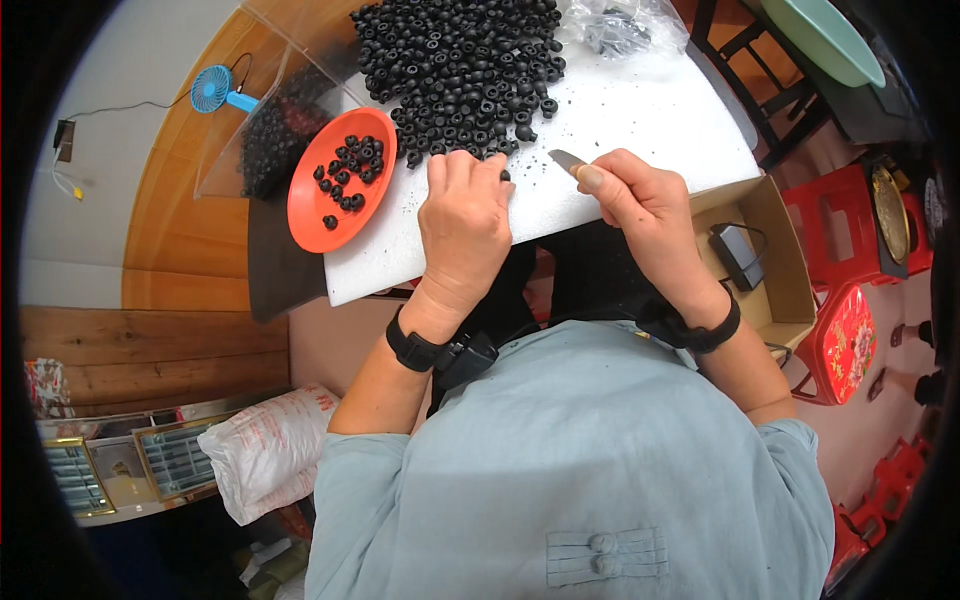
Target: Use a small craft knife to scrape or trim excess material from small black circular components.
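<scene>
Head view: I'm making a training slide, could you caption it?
Right hand gripping a knife, left hand at the edge of heaped black parts on a white board, orange dish nearby.

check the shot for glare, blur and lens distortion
Head view: straight edges bend toward the rounded black rim; head view: the white foam board looks brightest and the clear plastic bag glints; head view: left hand, right hand and knife show no obvious motion blur.
</scene>
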A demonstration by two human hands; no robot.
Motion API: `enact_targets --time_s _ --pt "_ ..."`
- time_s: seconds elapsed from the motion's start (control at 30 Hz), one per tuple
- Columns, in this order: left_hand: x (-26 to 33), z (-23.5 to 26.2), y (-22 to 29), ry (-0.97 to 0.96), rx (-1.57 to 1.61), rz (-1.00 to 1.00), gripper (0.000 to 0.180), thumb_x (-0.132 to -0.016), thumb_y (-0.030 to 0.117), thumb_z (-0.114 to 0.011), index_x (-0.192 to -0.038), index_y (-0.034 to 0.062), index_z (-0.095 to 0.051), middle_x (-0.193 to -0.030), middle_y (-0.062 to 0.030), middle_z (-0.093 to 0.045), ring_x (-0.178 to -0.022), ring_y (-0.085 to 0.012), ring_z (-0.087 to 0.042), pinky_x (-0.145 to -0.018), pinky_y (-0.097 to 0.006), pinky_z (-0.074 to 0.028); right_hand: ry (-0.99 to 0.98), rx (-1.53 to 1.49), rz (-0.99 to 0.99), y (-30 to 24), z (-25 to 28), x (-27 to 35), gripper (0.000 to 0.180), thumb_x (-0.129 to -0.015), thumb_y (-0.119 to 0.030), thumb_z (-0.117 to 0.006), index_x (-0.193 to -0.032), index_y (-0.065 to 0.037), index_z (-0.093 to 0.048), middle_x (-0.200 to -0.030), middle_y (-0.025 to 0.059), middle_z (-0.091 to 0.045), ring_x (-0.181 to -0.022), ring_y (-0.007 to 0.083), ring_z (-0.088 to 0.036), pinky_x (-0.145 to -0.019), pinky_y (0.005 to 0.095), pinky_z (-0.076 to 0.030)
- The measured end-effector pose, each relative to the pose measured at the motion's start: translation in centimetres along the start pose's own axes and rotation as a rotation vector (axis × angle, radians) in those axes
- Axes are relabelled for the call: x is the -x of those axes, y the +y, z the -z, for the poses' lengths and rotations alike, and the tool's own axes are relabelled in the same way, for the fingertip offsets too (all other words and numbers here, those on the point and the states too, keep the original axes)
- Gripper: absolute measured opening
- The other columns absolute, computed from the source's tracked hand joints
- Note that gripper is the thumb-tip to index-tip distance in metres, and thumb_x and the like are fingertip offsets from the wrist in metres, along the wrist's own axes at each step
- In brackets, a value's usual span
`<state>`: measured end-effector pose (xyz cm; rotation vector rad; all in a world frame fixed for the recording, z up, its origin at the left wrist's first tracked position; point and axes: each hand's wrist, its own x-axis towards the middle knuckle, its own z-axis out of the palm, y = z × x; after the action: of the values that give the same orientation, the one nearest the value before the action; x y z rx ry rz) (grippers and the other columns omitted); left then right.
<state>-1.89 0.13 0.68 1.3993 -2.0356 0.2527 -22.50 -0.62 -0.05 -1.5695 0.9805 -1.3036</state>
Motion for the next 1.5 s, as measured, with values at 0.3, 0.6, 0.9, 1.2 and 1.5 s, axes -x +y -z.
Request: enact_targets --time_s 0.3,0.6,0.9,1.2,1.5 --pt "0.2 -0.1 -0.3 0.023 0.129 -0.077 0.025 -0.079 -0.007 -0.071 -0.103 0.0030 -0.071 -0.093 -0.0117 -0.061 -0.089 -0.0303 -0.057 -0.074 -0.040 -0.049 -0.007 0.070 0.036 -0.1 0.0 -0.4 0.026 -0.099 -0.022 -0.068 -0.087 0.000 -0.071 -0.057 0.0047 -0.050 -0.053 0.0098 -0.044 -0.050 0.0295 -0.036" --pt "-0.1 0.6 -1.1 -0.038 0.266 -0.046 0.021 -0.085 -0.006 -0.067 -0.105 -0.0008 -0.072 -0.099 -0.0098 -0.064 -0.086 -0.0239 -0.059 -0.073 -0.033 -0.049 -0.004 0.166 0.109 -1.1 -0.3 -0.9 0.024 -0.099 -0.022 -0.068 -0.086 -0.001 -0.070 -0.056 0.0083 -0.050 -0.051 0.0134 -0.045 -0.049 0.0314 -0.037" --pt "0.2 1.2 -0.9 -0.175 1.519 0.566 0.026 -0.099 0.001 -0.061 -0.122 -0.0064 -0.069 -0.104 -0.0085 -0.066 -0.079 -0.0140 -0.057 -0.071 -0.025 -0.048 -0.062 0.349 0.119 -0.7 -0.8 -1.3 0.035 -0.099 -0.035 -0.065 -0.082 -0.005 -0.068 -0.055 0.0122 -0.054 -0.050 0.0280 -0.056 -0.049 0.0385 -0.041" --pt "0.2 0.8 -0.9 -0.175 1.627 0.541 0.030 -0.100 0.005 -0.062 -0.127 -0.0064 -0.068 -0.104 -0.0078 -0.064 -0.081 -0.0151 -0.058 -0.073 -0.025 -0.048 -0.077 0.395 0.116 -0.4 -0.9 -1.3 0.037 -0.099 -0.037 -0.064 -0.080 -0.006 -0.067 -0.054 0.0124 -0.055 -0.051 0.0301 -0.059 -0.050 0.0399 -0.043" --pt "0.2 0.7 -0.8 -0.169 1.603 0.480 0.028 -0.099 0.003 -0.061 -0.125 -0.0069 -0.068 -0.103 -0.0079 -0.062 -0.081 -0.0156 -0.058 -0.072 -0.025 -0.049 -0.076 0.434 0.127 -0.4 -1.0 -1.1 0.037 -0.099 -0.039 -0.064 -0.080 -0.007 -0.067 -0.052 0.0104 -0.055 -0.050 0.0293 -0.059 -0.049 0.0394 -0.043"
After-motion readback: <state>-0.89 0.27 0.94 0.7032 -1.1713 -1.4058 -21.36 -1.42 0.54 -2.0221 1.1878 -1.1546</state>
